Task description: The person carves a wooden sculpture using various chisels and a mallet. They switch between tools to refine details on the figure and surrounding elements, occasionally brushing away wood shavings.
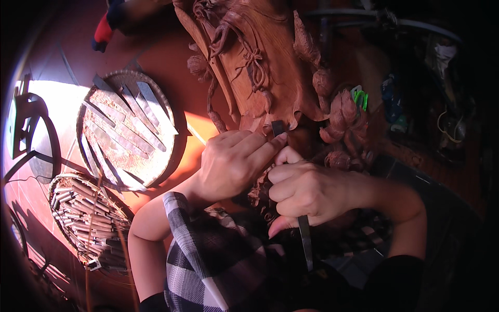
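Both hands are closed around a long flat metal blade (305, 236), its middle hidden by my fingers. Its dark upper end (278, 128) reaches the lower edge of a reddish-brown wood carving (275, 67). My left hand (236, 158) grips nearer that end, with the thumb along the metal. Just below and to the right, my right hand (312, 190) is wrapped round it in a fist. The blade's other end sticks out beneath that fist, toward my lap. Carved lotus-like petals (344, 122) and knotted cords (254, 65) stand out from the wood. The exact contact spot is shadowed.
On the left, a round woven tray (80, 140) holds several flat metal blades (140, 135) over wood shavings. Below it, a basket (58, 182) is packed with wooden-handled tools (88, 213). A black-framed stand (47, 117) rises at the far left. Checked cloth (192, 260) covers my lap.
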The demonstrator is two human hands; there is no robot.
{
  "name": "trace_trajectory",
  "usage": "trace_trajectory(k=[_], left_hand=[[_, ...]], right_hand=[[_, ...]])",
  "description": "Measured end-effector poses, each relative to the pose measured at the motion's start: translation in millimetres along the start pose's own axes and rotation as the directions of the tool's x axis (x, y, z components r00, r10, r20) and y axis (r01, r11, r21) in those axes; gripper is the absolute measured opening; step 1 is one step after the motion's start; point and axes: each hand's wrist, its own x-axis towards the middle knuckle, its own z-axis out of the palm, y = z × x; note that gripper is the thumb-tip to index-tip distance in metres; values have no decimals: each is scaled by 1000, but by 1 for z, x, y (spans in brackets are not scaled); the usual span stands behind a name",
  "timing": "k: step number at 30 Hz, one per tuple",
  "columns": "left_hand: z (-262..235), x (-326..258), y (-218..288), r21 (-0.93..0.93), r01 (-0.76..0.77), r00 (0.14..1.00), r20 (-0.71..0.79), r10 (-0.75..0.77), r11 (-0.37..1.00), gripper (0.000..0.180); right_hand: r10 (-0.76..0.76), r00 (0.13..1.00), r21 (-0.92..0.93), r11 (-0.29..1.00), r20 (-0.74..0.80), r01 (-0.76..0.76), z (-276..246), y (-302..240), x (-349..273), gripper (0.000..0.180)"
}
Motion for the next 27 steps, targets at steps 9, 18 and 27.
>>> trace_trajectory(k=[9, 18, 27], left_hand=[[-2, 3, 1, 9, 0, 1000, 17, 0, 1000, 29], [0, 2, 2, 65, -31, 1000, 1, 31, 997, 25], [0, 9, 0, 52, 6, 999, -39, -4, 999, 29]], right_hand=[[-11, 1000, -48, 999, -20, 10, -6, 5, 0, 45], [-45, 999, -7, 999, -7, 45, -8, 6, -3, 47], [-51, 999, -54, 997, -8, 51, -9, 10, 2, 48]])
